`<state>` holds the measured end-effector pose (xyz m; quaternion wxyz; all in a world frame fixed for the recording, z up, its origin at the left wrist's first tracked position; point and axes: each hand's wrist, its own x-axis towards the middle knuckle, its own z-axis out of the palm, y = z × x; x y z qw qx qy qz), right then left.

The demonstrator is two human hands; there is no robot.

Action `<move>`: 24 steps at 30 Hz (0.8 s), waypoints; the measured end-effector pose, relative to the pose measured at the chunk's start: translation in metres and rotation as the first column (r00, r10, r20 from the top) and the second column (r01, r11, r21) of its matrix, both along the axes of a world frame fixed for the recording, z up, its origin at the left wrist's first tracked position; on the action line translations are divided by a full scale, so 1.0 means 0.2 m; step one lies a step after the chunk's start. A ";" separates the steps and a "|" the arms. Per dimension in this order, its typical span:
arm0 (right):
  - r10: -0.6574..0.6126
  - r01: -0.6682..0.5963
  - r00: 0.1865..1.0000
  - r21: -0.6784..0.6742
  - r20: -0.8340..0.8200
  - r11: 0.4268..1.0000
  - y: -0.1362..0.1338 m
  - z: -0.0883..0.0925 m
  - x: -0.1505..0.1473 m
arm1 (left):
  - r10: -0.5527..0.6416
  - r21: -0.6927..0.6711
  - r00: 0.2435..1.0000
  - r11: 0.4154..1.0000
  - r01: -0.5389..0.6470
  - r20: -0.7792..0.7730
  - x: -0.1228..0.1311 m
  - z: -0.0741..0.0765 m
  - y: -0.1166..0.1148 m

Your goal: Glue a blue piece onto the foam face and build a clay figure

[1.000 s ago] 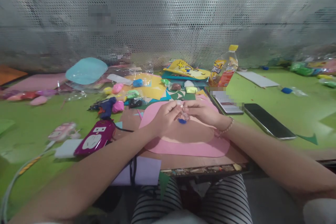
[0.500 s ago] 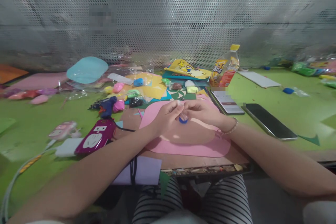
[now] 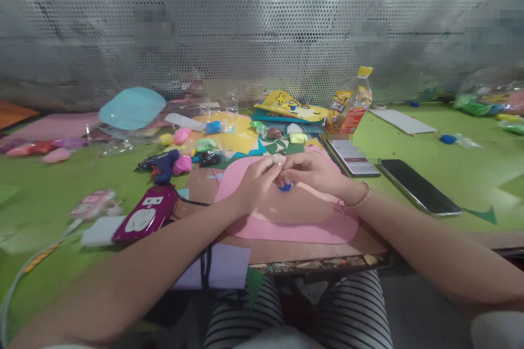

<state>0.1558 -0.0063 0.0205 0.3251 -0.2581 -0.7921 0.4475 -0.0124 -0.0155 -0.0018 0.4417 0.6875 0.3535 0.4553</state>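
My left hand point(image 3: 258, 177) and my right hand point(image 3: 313, 173) meet over the middle of the mat, fingertips pinched close together. Between them is a small blue lump point(image 3: 285, 187), seemingly of soft clay in clear plastic; the fingers cover most of it. A whitish bit point(image 3: 278, 158) shows at the top of the left fingertips. Beneath both hands lies a rounded pink sheet point(image 3: 295, 233) with a tan shape point(image 3: 303, 210) on it. This sheet rests on a brown board point(image 3: 282, 252) at the table's front edge.
Left of the hands are a purple case point(image 3: 147, 215), a white charger point(image 3: 100, 230) and a dark blue glue gun point(image 3: 164, 166). Several coloured clay lumps lie behind. At right are a bottle point(image 3: 352, 103), a lit phone point(image 3: 352, 158) and a dark phone point(image 3: 420, 186).
The fingers have shifted slightly around the blue lump, and a little more of it shows. Both hands stay over the pink sheet. The whole view has moved a little.
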 end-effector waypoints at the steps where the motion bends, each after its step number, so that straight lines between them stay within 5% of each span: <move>1: -0.002 0.002 1.000 -0.005 -0.010 1.000 0.00 0.00 0.00 | 0.018 0.007 1.000 1.000 -0.018 -0.018 0.00 0.00 0.00; 8: -0.211 0.210 0.977 0.042 0.033 0.977 -0.01 0.00 -0.03 | 0.184 0.177 0.964 0.973 -0.151 -0.190 0.00 0.03 -0.02; 17: -0.442 0.442 0.896 0.124 -0.032 0.888 0.00 -0.01 -0.04 | 0.252 0.379 0.945 0.911 -0.160 -0.209 0.02 0.04 -0.05; 21: -0.516 0.450 0.856 0.426 0.046 0.785 0.02 -0.01 -0.01 | 0.256 0.340 0.945 0.924 -0.177 -0.205 0.02 0.02 -0.04; 24: -0.446 0.312 0.894 0.651 0.046 0.692 0.02 -0.02 0.01 | 0.309 0.340 0.930 0.912 -0.230 -0.200 0.01 0.02 -0.03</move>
